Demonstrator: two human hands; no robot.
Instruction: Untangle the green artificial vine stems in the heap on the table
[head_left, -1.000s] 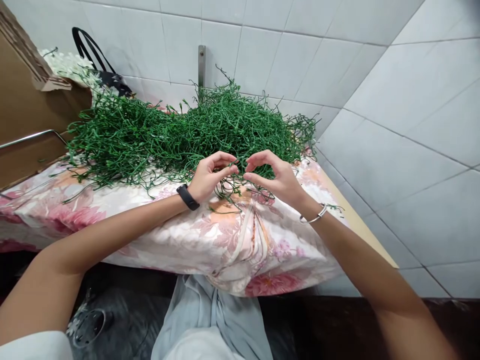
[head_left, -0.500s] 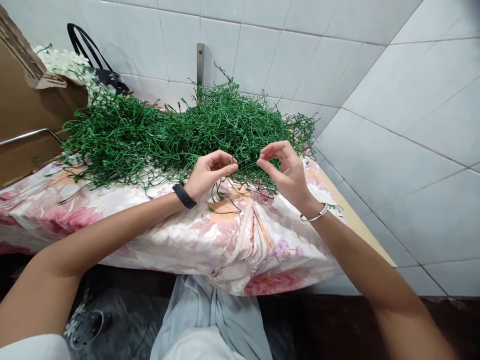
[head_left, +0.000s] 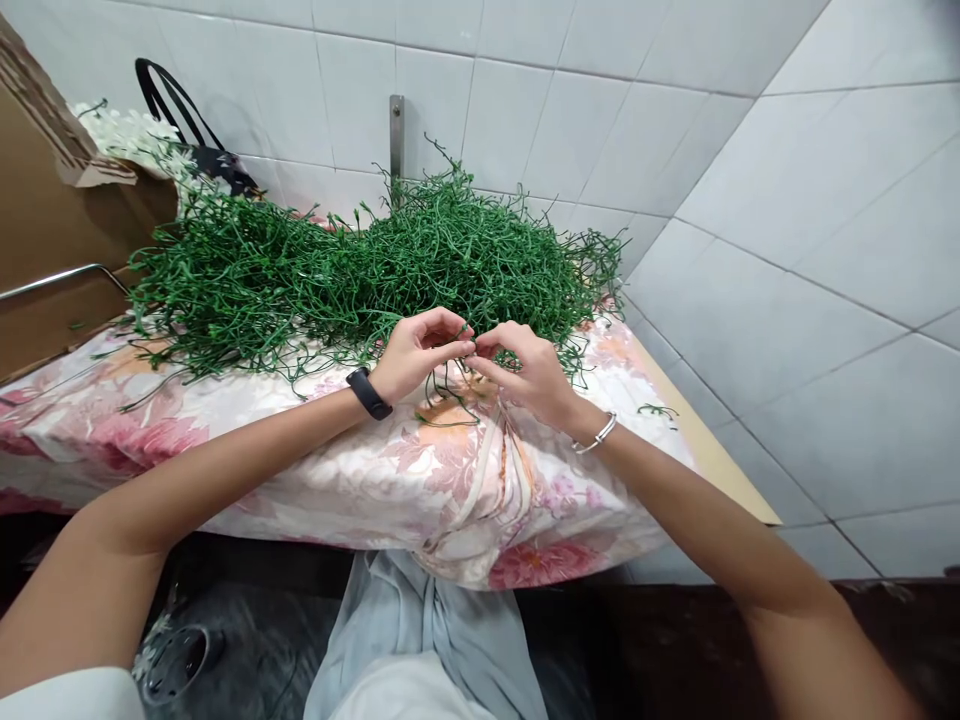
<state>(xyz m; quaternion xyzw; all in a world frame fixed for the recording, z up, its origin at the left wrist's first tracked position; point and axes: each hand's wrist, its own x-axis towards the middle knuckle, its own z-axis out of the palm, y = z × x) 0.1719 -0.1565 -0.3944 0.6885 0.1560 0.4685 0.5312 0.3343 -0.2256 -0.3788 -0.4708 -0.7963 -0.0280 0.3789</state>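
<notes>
A big heap of thin green plastic stems (head_left: pixel 360 270) lies on a table covered with a pink flowered cloth (head_left: pixel 315 470). My left hand (head_left: pixel 416 355), with a black band on the wrist, pinches a green stem (head_left: pixel 442 385) at the heap's near edge. My right hand (head_left: pixel 525 370), with a silver bangle, is curled fingertip to fingertip against the left and pinches the same stem. Both hands rest over the cloth just in front of the heap.
A brown cardboard box (head_left: pixel 52 200) with white flowers (head_left: pixel 127 130) stands at the back left beside a black-handled bag (head_left: pixel 202 140). White tiled walls close the back and right. A loose green sprig (head_left: pixel 656 410) lies near the table's right edge. My grey-clad knees (head_left: pixel 420 640) are under the table.
My right hand, which had lifted away to the right half a second ago, has come back down and left to meet the left hand's fingertips. The left hand has barely moved.
</notes>
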